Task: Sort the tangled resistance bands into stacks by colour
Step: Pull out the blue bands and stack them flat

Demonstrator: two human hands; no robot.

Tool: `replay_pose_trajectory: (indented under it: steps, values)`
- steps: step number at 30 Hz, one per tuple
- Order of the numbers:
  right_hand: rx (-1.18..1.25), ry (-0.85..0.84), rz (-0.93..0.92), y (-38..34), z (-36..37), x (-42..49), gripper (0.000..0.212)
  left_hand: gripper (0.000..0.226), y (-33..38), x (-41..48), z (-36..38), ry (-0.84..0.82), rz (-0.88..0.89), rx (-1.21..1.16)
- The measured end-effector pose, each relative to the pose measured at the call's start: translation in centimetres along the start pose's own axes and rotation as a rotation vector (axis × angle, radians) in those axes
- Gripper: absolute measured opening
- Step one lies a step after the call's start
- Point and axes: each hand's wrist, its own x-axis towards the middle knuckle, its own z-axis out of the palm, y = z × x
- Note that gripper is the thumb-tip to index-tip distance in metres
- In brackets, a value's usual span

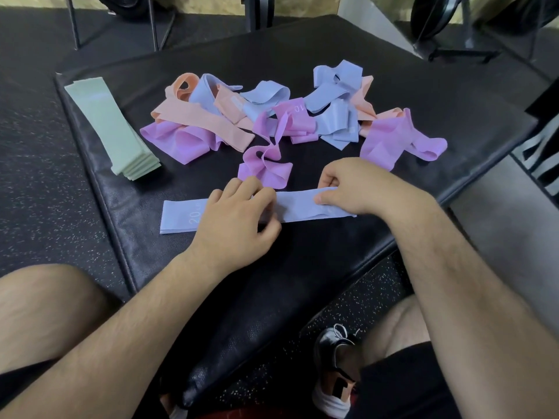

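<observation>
A lavender-blue band (299, 205) marked "20" lies flat across the near part of the black mat (438, 95). My left hand (239, 219) lies on its middle with curled fingers pinching the fabric. My right hand (351, 184) pinches the band's right part between thumb and fingers. Behind them a tangled pile (272, 116) mixes pink, peach and lavender-blue bands. A crumpled pink band (266, 167) sits just beyond my left hand. A neat stack of pale green bands (112, 128) lies at the mat's left edge.
The mat rests on speckled black rubber flooring (45, 192). Metal rack legs (151, 22) and weight plates (435, 16) stand at the back. My bare knees and a shoe (335, 370) are at the bottom of the view.
</observation>
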Motion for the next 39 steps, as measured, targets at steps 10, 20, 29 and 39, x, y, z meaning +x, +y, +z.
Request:
replay_pose_trajectory:
  steps: [10, 20, 29, 39]
  values:
    - [0.03, 0.021, -0.015, 0.4, 0.6, -0.2, 0.011, 0.024, 4.2, 2.8, 2.0, -0.029, 0.214, -0.208]
    - [0.157, 0.002, -0.02, 2.8, -0.1, -1.6, 0.017, 0.022, 4.1, 2.5, 2.5, -0.015, 0.155, -0.166]
    - [0.25, 0.093, -0.023, 4.5, -0.1, -2.1, 0.027, 0.021, 4.1, 2.4, 2.7, -0.04, 0.145, -0.151]
    - [0.126, 0.069, -0.073, 4.6, 0.6, -1.8, 0.017, 0.019, 4.0, 2.3, 2.9, -0.004, 0.176, -0.13]
